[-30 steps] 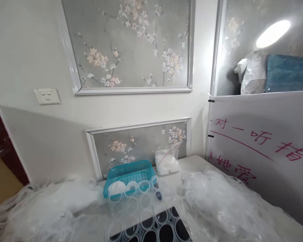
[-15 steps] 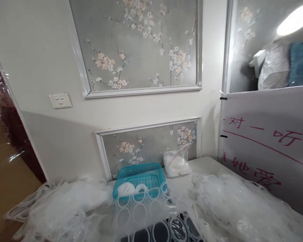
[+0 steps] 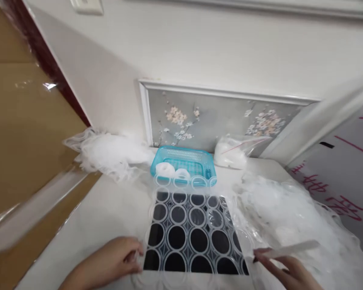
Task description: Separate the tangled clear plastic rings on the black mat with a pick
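Note:
A clear plastic sheet with rows of white-edged rings [image 3: 179, 237] lies over a black rectangular board [image 3: 200, 264] at the front middle of the table. Its far end reaches up onto a turquoise basket. At the sheet's left edge, the fingers of my left hand [image 3: 121, 257] are curled closed, pinching the clear film. On the right side, my right hand [image 3: 286, 268] grips a slim white pen-shaped tool [image 3: 298, 248]. A dark tip shows by the fingertips, close to the sheet's right edge; blur hides its exact kind.
The turquoise basket [image 3: 210, 171] holds white rolls [image 3: 165, 170] against the wall. Beside it stands a zip bag with white contents [image 3: 230, 155]. Piles of clear film lie at left [image 3: 111, 155] and right [image 3: 290, 217]. A cardboard box [image 3: 24, 133] borders the table's left.
The view has tilted down from the wall to the table. Both hands have come into view, and the left film pile sits farther back in the picture.

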